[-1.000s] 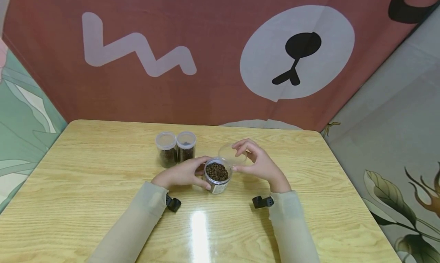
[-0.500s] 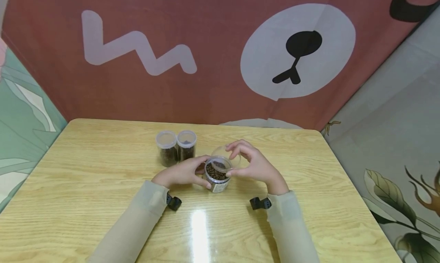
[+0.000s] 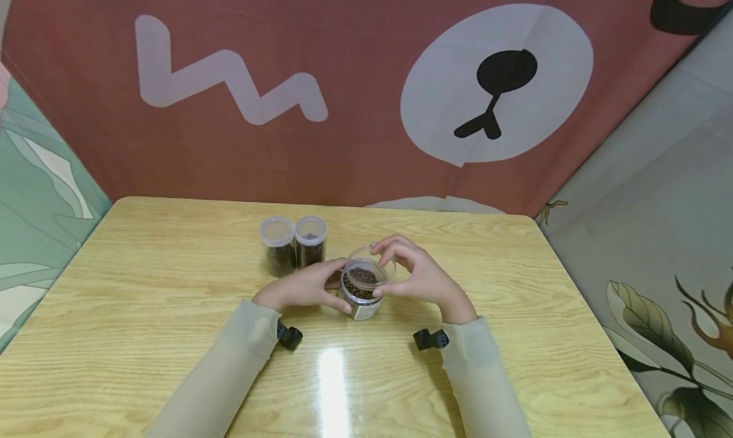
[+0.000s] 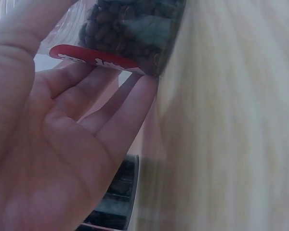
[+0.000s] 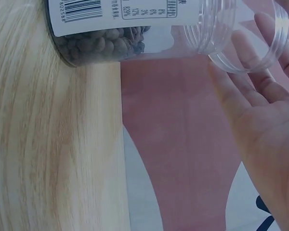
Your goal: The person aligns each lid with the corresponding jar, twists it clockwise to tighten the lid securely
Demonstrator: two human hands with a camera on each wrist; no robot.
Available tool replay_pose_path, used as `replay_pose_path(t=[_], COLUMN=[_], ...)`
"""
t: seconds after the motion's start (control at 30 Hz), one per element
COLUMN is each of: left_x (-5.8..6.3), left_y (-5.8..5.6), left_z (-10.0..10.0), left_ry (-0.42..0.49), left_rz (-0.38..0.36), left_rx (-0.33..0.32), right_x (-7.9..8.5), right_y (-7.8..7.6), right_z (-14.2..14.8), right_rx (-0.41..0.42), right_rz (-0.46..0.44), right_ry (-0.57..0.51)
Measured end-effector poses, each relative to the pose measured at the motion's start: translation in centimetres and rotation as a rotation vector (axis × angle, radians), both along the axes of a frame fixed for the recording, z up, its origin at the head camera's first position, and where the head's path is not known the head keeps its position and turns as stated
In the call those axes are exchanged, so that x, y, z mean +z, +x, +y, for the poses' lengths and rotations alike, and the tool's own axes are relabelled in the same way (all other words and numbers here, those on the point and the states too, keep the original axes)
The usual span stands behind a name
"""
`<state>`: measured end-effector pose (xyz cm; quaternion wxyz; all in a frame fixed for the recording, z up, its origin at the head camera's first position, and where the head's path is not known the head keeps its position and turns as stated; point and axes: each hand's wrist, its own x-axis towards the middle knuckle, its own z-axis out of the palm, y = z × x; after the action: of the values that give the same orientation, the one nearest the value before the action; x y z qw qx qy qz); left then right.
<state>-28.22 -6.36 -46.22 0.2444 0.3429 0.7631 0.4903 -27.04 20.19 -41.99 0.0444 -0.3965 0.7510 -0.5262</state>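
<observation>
A clear plastic jar (image 3: 364, 311) of brown pellets or beans stands on the table, its screw mouth uncovered. My left hand (image 3: 303, 287) holds the jar from its left side, thumb in front and fingers behind. In the left wrist view, fingertips touch the jar (image 4: 123, 30) near a red label. My right hand (image 3: 417, 277) pinches a clear round lid (image 3: 392, 270) by its edge, thumb near and fingers far. The lid is tilted and overlaps the jar's mouth in the head view. In the right wrist view the lid (image 5: 278, 48) sits just off the jar's threaded neck (image 5: 209, 26).
Two capped clear jars with dark contents, a wider one (image 3: 278, 250) and a slimmer one (image 3: 311, 247), stand side by side behind my left hand. The wooden table (image 3: 172, 285) ends at a red printed cloth (image 3: 355, 158).
My right hand has moved left with the lid, from beside the jar to over its mouth. The left hand and the jar have stayed in place.
</observation>
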Motion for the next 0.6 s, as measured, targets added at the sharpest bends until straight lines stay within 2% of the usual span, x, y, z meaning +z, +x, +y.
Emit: replay_pose_path(t=[0.3, 0.6], left_x=[-0.11, -0.42], left_y=[0.03, -0.21], left_z=[-0.23, -0.21], left_ry=[-0.012, -0.015], left_rz=[-0.005, 0.002], left_rx=[-0.002, -0.006], right_x=[-0.31, -0.38], right_y=[-0.06, -0.17], right_z=[0.10, 0.28], right_rx=[0.024, 0.024], right_rz=[-0.024, -0.019], right_ry=[0.026, 0.112])
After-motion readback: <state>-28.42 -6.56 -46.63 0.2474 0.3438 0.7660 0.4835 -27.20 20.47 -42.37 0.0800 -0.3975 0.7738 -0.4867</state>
